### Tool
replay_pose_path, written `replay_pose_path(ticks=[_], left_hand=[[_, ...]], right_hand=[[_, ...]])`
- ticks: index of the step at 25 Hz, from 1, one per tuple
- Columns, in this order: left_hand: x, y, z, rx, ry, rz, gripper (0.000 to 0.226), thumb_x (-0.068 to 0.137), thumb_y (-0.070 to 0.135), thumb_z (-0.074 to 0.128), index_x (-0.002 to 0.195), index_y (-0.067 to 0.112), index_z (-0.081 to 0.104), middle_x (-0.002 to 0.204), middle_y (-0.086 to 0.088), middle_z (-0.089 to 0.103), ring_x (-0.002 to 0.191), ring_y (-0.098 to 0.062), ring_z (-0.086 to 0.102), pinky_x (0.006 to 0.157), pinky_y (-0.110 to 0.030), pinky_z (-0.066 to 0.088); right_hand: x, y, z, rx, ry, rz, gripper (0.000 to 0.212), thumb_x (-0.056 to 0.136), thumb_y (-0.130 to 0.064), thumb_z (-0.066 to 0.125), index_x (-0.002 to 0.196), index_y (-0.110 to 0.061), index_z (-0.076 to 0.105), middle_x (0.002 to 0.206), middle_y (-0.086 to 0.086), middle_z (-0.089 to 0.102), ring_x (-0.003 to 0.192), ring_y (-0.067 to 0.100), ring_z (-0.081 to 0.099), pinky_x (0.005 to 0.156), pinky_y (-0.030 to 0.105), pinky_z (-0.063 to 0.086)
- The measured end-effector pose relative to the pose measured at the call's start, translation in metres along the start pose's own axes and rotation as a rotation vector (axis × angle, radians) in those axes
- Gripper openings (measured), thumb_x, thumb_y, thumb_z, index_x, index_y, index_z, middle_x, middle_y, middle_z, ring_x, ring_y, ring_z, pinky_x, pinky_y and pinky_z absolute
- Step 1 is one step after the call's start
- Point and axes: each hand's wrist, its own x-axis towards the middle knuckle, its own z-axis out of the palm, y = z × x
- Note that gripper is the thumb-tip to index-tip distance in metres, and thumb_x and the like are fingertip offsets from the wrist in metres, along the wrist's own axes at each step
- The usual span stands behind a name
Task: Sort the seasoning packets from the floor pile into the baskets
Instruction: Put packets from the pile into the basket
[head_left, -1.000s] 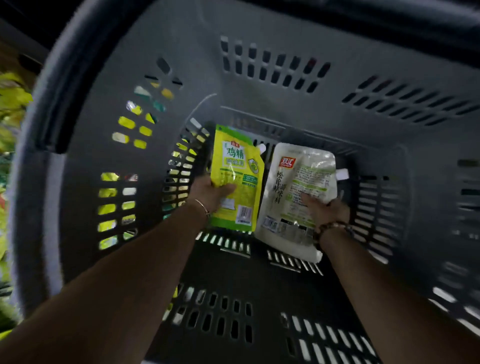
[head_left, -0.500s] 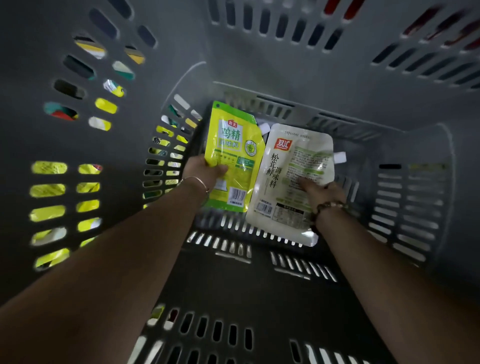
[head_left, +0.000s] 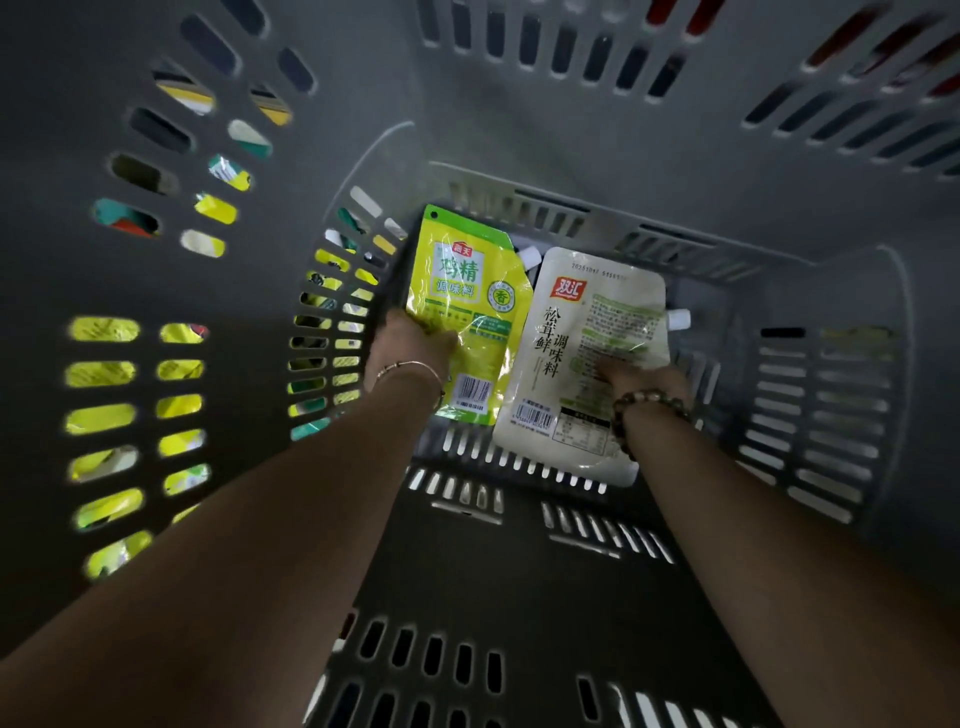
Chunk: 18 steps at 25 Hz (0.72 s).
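2 pkts lay side by side at the far end of 1 grey basket (head_left: 519, 130). L hand (head_left: 410, 348) gripped the yellow-green pkt (head_left: 467, 306) and R hand (head_left: 644, 376) pinched the white pkt (head_left: 566, 364), both placed much as 0.5 s ago. Inner edges met, the yellow-green pkt sat close to the left wall, and open floor lay on the near side.

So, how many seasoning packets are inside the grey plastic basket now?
2. A yellow-green plastic packet is at the bottom left, held by the left hand; a white plastic packet is beside it on the right, held by the right hand. Others may hide beneath.
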Motion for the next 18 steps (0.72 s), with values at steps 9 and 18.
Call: replay_pose_path(ticks=[9,18], left_hand=[[-0.077,0.012,-0.053,0.08,-0.018,0.054,0.049,0.079,0.022,0.067,0.125,0.01,0.052,0.128,-0.012,0.054,0.118,-0.032,0.051,0.096,-0.039,0.044],[-0.227,0.024,-0.156,-0.552,-0.071,0.161,0.048,0.076,0.004,0.069,0.122,0.01,0.055,0.112,-0.009,0.062,0.094,-0.017,0.057,0.087,-0.023,0.045]], right_hand=[[-0.048,-0.014,-0.056,-0.153,-0.102,-0.061,0.056,0.078,-0.033,0.069,0.126,-0.013,0.05,0.12,0.011,0.06,0.103,0.027,0.059,0.071,0.028,0.05],[-0.184,-0.045,-0.122,-0.135,-0.049,-0.457,0.051,0.073,-0.032,0.071,0.121,-0.021,0.055,0.12,0.002,0.059,0.104,0.018,0.058,0.087,0.029,0.047]])
